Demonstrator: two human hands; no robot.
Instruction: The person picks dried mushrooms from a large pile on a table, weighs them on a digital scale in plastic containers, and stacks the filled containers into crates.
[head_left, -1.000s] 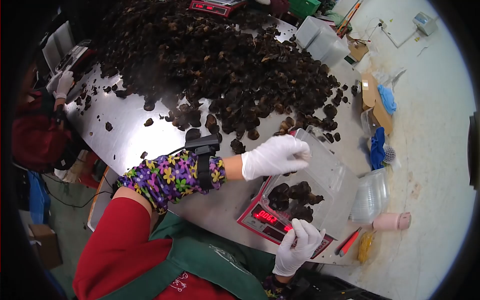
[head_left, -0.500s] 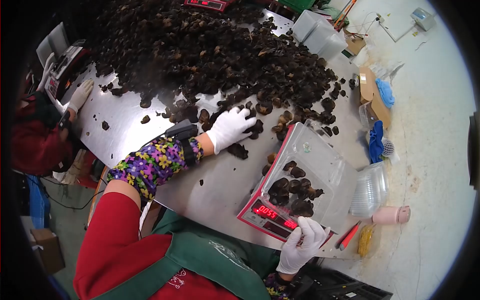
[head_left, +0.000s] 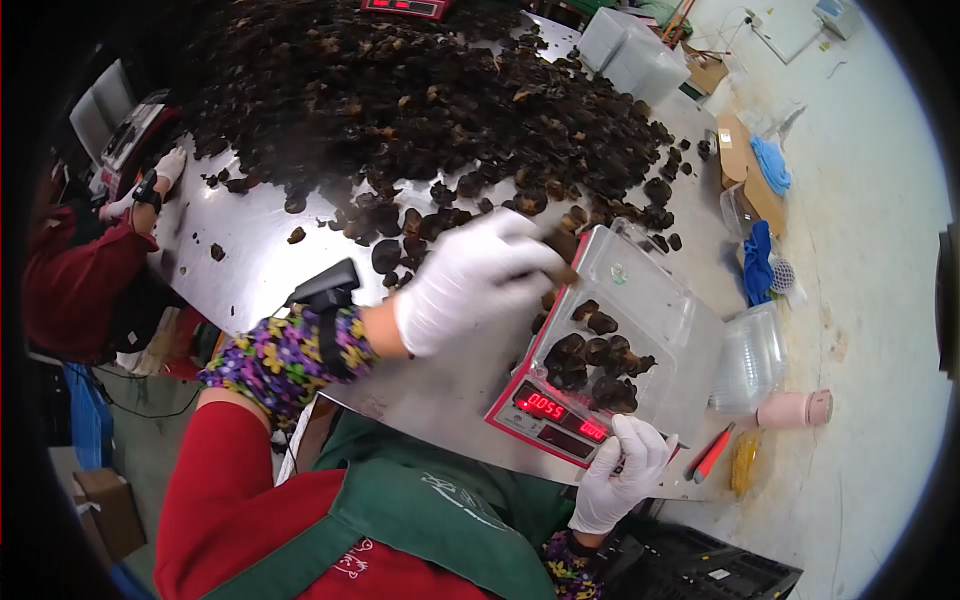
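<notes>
My gloved left hand (head_left: 480, 275) is smeared by motion above the steel table, left of the scale. A blurred brown piece (head_left: 563, 252), like wood ear mushroom, shows at its closed fingertips. Several dark mushroom pieces (head_left: 568, 362) lie in the clear plastic tray (head_left: 655, 290) on the red digital scale (head_left: 545, 430), whose display is lit. At the scale's front right corner is my gloved right hand (head_left: 622, 475), fingers curled; what they hold, if anything, is hidden. A large heap of dark mushroom pieces (head_left: 400, 110) covers the table's far side.
Another person's gloved hand (head_left: 170, 165) is at the left table edge, near a second scale (head_left: 130, 130). Clear containers (head_left: 750, 355), a pink bottle (head_left: 795, 408) and a red-handled tool (head_left: 713, 453) are right of my scale. A cardboard box (head_left: 750, 180) stands by the wall.
My left hand has lifted from the loose pieces and moved right towards the scale, with a brown piece at its fingertips. My right hand stays at the scale's corner. The other person's hand has shifted.
</notes>
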